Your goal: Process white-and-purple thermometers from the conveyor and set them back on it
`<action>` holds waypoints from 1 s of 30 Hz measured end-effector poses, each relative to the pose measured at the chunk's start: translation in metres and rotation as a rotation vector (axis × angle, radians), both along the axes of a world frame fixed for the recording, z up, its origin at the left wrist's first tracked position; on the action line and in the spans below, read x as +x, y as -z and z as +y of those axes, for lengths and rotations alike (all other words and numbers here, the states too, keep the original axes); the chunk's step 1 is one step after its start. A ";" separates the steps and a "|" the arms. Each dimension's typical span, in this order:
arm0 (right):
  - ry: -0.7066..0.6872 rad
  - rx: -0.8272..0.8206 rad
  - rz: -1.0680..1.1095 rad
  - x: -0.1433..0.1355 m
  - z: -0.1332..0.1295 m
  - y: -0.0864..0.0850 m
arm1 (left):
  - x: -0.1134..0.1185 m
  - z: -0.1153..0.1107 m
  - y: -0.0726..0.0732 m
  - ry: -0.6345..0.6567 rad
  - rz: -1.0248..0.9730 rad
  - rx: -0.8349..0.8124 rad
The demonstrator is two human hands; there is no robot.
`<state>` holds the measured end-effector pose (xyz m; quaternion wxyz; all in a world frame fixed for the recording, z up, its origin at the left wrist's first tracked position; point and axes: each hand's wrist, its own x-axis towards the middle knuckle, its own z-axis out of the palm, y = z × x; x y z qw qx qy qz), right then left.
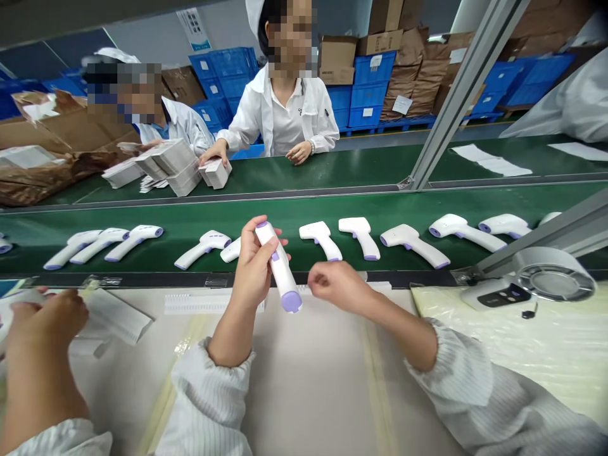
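My left hand [255,261] is wrapped round a white and purple thermometer gun [284,277] above the near edge of the green belt, its round purple end pointing down toward me. Just to the right, my right hand [338,286] is curled closed and apart from the gun; whatever its fingers hold, if anything, is hidden. Beyond my hands, several similar guns lie on the belt [266,206], among them one [320,239] behind my right hand and another [363,237] beside it.
At the left edge, another person's hand [59,316] holds a white object. A small fan [553,275] stands at right by a plastic-wrapped pad [522,354]. White strips [197,304] lie along the table [308,386]. A metal post [463,95] rises beyond; people work across the belt.
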<state>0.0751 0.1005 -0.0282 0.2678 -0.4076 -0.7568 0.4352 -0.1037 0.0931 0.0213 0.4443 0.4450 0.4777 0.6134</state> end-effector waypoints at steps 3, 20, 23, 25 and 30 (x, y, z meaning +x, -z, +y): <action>0.191 -0.257 0.648 0.012 0.004 -0.020 | 0.012 -0.009 0.001 0.019 0.036 -0.070; 0.280 -0.138 0.892 0.006 -0.013 -0.037 | 0.057 -0.041 0.002 0.144 0.071 -0.161; 0.287 -0.149 0.890 0.006 -0.014 -0.037 | 0.056 -0.041 0.005 0.149 0.070 -0.166; 0.294 -0.159 0.895 0.005 -0.014 -0.038 | 0.056 -0.042 0.006 0.158 0.072 -0.177; 0.306 -0.165 0.904 0.006 -0.014 -0.038 | 0.057 -0.042 0.004 0.162 0.099 -0.161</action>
